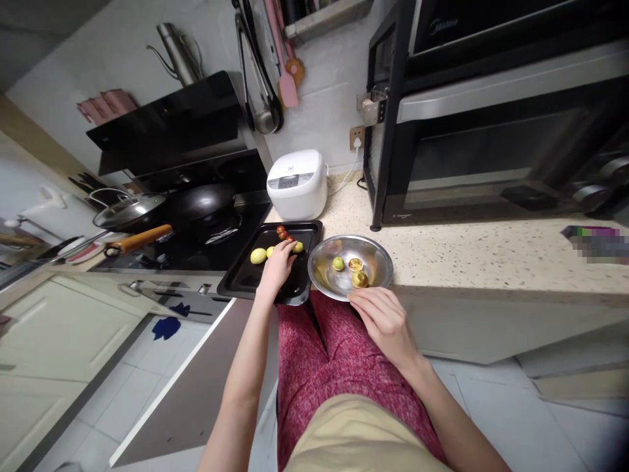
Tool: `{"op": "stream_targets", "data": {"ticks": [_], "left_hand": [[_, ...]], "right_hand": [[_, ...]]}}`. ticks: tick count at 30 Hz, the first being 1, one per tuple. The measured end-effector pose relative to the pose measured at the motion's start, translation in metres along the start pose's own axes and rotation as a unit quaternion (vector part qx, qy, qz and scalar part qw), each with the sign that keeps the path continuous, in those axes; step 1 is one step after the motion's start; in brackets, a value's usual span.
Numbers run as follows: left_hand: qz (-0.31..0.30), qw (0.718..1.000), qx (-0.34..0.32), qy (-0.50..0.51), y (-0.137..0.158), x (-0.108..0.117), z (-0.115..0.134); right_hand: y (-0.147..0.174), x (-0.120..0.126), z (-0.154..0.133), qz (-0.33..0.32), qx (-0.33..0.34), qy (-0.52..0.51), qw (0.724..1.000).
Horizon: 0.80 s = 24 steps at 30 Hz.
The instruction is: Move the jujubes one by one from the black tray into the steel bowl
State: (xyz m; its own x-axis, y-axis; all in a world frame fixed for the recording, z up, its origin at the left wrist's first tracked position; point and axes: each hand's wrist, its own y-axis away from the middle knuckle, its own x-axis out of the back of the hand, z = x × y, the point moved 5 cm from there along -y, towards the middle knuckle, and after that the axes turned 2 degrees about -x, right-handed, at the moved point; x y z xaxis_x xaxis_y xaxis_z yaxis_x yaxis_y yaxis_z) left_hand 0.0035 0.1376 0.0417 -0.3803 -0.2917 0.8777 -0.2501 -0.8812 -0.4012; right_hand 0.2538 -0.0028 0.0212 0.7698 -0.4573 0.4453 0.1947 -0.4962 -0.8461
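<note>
My left hand is over a black baking tray, fingers stretched out and thumb apart. Just past its fingertips lies a yellow-green fruit, close to them or touching. Small red tomatoes lie behind the hand, and a larger yellow fruit rests to its left, with another partly hidden by the hand. My right hand pinches the near rim of a stainless steel bowl. Inside the bowl are a small green fruit, a yellow-brown fruit and a round piece with reddish marks.
A white rice cooker stands behind the tray. To the left, a wok and a glass-lidded pan sit on the black stove. A large oven occupies the counter at right. A cabinet door stands ajar below the tray.
</note>
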Motion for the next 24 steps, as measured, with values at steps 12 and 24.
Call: {"op": "stream_targets", "data": {"ticks": [12,24], "left_hand": [[-0.133,0.978,-0.019,-0.16,-0.04,-0.025,-0.001],[-0.009,0.998,-0.024,-0.052,-0.026,0.003,0.025]], "right_hand": [[0.003,-0.001,0.003,0.005,-0.013,-0.017,1.0],[0.004,-0.004,0.004,-0.001,-0.015,-0.025,1.0]]}}
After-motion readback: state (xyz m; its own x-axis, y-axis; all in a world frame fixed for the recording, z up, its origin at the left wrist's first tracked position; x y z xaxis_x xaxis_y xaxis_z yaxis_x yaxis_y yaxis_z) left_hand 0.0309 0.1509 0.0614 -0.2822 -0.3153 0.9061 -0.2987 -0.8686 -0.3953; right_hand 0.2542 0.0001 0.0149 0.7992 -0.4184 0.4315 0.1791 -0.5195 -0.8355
